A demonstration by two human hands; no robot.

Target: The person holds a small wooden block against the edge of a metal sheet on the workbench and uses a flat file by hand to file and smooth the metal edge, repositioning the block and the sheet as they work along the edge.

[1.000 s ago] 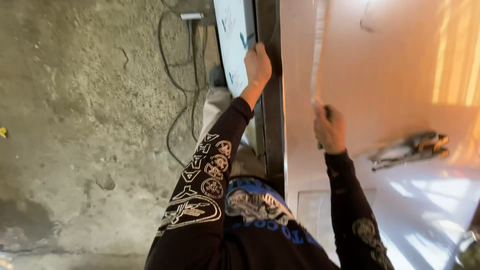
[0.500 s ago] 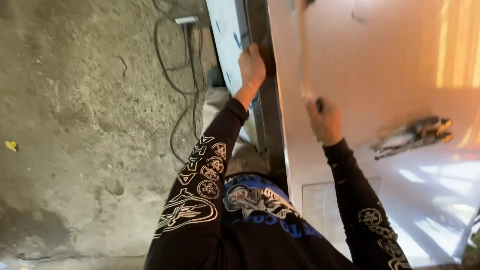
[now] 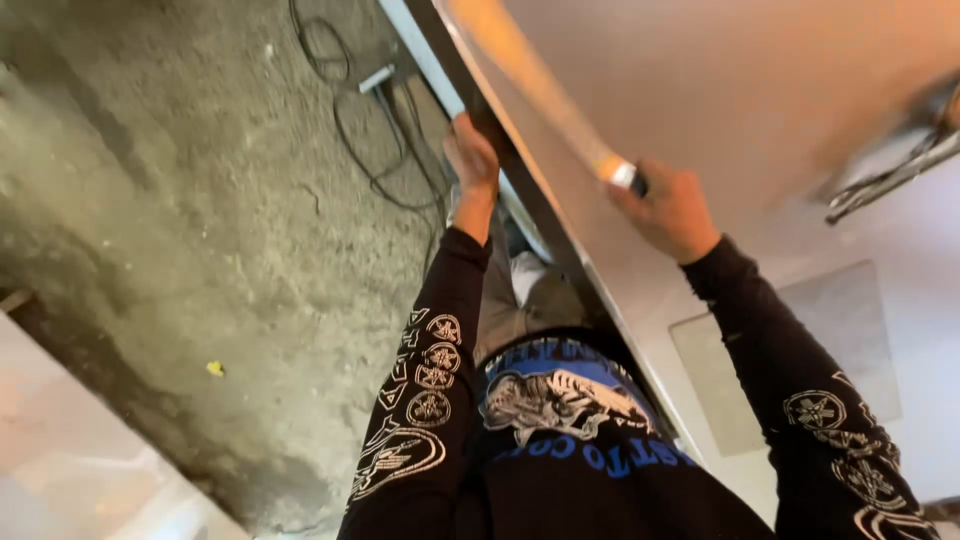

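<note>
The right hand (image 3: 668, 208) is closed around the handle end of a long, pale flat tool (image 3: 540, 92), with the fingers wrapped fully round the grip. The tool's blade is blurred; it extends away from the hand, up and to the left across the white panel (image 3: 740, 110), and appears to lie against the panel near its edge. The left hand (image 3: 472, 160) is pressed against the dark edge strip (image 3: 535, 215) of the same panel, with the fingers curled over the strip; whether they clamp it or only rest on it cannot be determined. Both arms wear black sleeves (image 3: 425, 400) with white printed emblems.

On the panel, to the right of the right hand, lies a dark metal hand tool (image 3: 890, 180). Left of the panel's edge is the rough concrete floor (image 3: 180, 220), with a loose black cable (image 3: 370, 150) on it just beyond the left hand.
</note>
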